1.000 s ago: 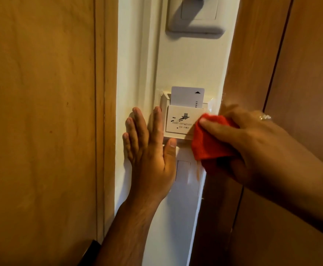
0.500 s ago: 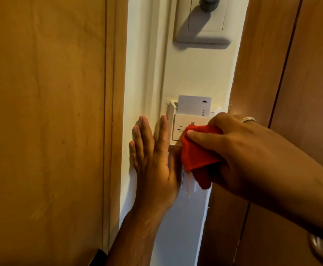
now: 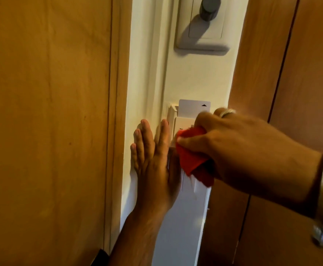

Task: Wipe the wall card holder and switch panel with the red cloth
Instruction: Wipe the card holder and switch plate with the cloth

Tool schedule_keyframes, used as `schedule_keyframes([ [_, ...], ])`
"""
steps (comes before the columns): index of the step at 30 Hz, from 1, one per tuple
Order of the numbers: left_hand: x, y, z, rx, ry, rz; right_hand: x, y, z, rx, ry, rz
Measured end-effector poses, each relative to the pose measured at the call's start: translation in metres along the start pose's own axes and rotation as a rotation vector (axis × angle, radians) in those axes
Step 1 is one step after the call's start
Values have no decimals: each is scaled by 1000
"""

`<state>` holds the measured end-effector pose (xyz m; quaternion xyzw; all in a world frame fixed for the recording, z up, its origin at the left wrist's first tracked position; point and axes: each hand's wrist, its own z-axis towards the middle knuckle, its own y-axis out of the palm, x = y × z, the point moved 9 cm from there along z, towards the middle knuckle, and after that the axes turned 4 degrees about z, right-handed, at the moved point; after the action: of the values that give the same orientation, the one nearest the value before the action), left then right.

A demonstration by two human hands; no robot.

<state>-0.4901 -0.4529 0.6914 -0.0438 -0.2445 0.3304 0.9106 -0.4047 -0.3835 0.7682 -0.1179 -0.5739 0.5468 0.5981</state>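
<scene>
A white card holder (image 3: 183, 122) is fixed on the narrow white wall strip, with a white key card (image 3: 192, 108) standing in its slot. My right hand (image 3: 231, 148) grips a bunched red cloth (image 3: 190, 156) and presses it against the holder's front, hiding most of its face. My left hand (image 3: 153, 164) lies flat on the wall just left of the holder, fingers together and pointing up. Below the cloth a white switch panel (image 3: 188, 186) shows partly. My right wrist wears a metal bracelet and a finger has a ring.
Higher on the wall sits a white plate with a dark round knob (image 3: 208, 7). A wooden panel (image 3: 47, 121) borders the wall strip on the left, and wooden door panels (image 3: 283, 70) close it in on the right.
My right hand has slid the red cloth leftward across the card holder's front, from its right edge to its left part. The left hand stays flat on the wall. The view has shifted closer.
</scene>
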Motion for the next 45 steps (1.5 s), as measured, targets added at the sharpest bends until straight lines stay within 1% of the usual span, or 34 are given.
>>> schedule_keyframes([
  [2, 0, 0, 0, -1, 3, 1, 4, 0, -2, -32, -10, 13],
  [5, 0, 0, 2, 4, -17, 3, 12, -24, 1, 95, 45, 11],
  [6, -1, 0, 2, 0, -24, 11, 7, -26, 4, 94, 36, -6],
  [8, -1, 1, 1, -9, -23, 24, -10, -16, 6, 32, -44, -30],
  [10, -1, 0, 0, -10, -21, 9, -10, -10, 4, -22, -57, -14],
  [14, 0, 0, 2, -9, -32, 5, 5, -31, 5, 91, 13, -45],
  [17, 1, -1, 1, -12, -13, 12, -13, -14, 5, 12, -81, -64],
  [19, 1, -2, 0, -4, -11, -20, -4, -12, 3, -28, -72, -43],
  [20, 1, -2, 1, -4, -14, -34, 4, -18, 4, -7, -42, -42],
  [22, 0, -1, 2, -2, -19, -31, 16, -35, 7, 100, 10, -78],
  [24, -1, -1, 2, -5, -22, -20, 10, -37, 8, 132, 1, -111],
  [27, -1, -1, 1, -10, -15, -43, -8, -15, 3, 13, -109, -69],
  [28, -1, -1, 0, -8, -15, -45, -7, -10, 0, -29, -111, -58],
  [30, -1, -2, 1, -2, -19, -45, 1, -17, 1, 0, -77, -77],
  [32, -1, -2, 2, 1, -26, -33, 5, -30, 5, 92, -44, -85],
  [34, 0, -1, 2, -11, -29, -32, -6, -31, 8, 111, -81, -66],
  [36, 0, -2, 1, -12, -24, -54, -17, -17, 7, 23, -144, -38],
  [38, 0, -3, 0, -6, -12, -54, -13, -8, 3, -55, -129, -12],
  [40, 0, -3, 1, -5, -12, -57, -1, -19, 2, -15, -81, -13],
  [43, 0, -2, 2, -6, -31, -43, -4, -32, 8, 93, -83, -52],
  [45, 0, -1, 2, -3, -27, -45, -14, -24, 11, 66, -122, -49],
])
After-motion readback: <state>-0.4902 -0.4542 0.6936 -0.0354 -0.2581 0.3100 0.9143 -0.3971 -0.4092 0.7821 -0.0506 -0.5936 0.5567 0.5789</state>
